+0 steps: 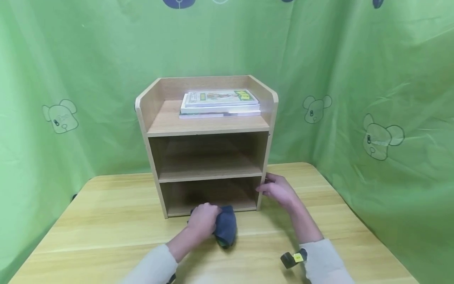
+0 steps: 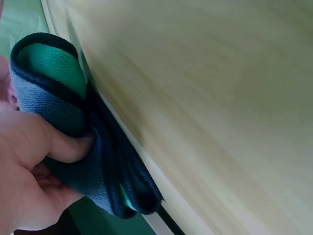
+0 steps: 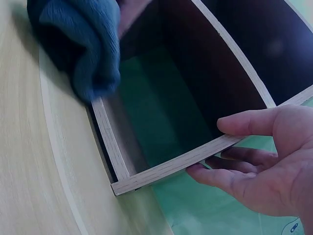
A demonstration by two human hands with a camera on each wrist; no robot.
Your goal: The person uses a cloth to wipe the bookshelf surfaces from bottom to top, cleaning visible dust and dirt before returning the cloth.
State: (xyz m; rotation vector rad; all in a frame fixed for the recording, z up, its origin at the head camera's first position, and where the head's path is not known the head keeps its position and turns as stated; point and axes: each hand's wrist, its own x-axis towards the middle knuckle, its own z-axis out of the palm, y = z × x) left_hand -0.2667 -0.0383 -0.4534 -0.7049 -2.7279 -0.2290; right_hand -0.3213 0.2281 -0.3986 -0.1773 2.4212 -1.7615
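A small wooden shelf unit [image 1: 210, 180] stands on the table, with an upper tray and two open compartments below. My left hand [image 1: 203, 221] grips a folded blue cloth [image 1: 226, 227] at the front edge of the bottom board. In the left wrist view, the cloth [image 2: 73, 112] shows green inner folds and dark edging, with the thumb pressed over it. At the lower right, my right hand [image 1: 280, 191] holds the side panel, thumb at its front edge and fingers round the outside. The right wrist view shows that panel [image 3: 176, 159] between thumb and fingers.
Several books [image 1: 220, 103] lie stacked on the upper tray. The light wooden table [image 1: 88, 236] extends to both sides and in front. A green curtain [image 1: 106, 59] with mouse-like drawings hangs behind and to the right.
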